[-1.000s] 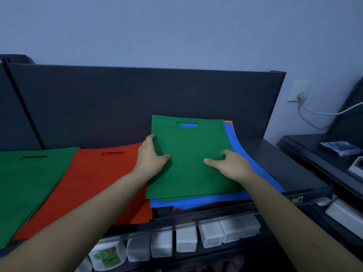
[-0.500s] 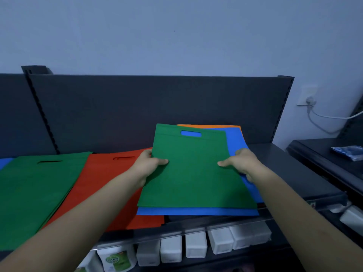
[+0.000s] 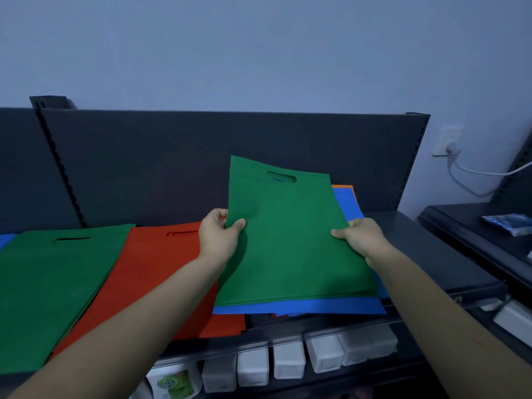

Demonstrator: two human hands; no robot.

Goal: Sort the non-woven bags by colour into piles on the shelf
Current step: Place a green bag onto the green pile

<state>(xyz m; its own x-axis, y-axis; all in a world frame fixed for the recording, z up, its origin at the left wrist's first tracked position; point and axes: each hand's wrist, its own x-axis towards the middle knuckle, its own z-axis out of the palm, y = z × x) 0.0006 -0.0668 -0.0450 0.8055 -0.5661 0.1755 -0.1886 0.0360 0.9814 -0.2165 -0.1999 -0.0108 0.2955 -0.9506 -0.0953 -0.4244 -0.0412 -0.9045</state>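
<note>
Dark metal shelf [image 3: 417,240], right end: rectangular green non-woven bag [image 3: 288,240], lately flat on the blue-topped mixed stack [image 3: 302,308], now lifted at its far edge, left hand [image 3: 218,240] and right hand [image 3: 362,240] each pinching a side edge; presumably bound for the left-end green pile [image 3: 51,283].

The scene is lit dimly and evenly with a bluish cast; detail is softened, edges are bowed.

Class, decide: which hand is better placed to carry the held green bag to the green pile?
Probably left: the left hand grips the green bag on the side nearer the green pile.
</note>
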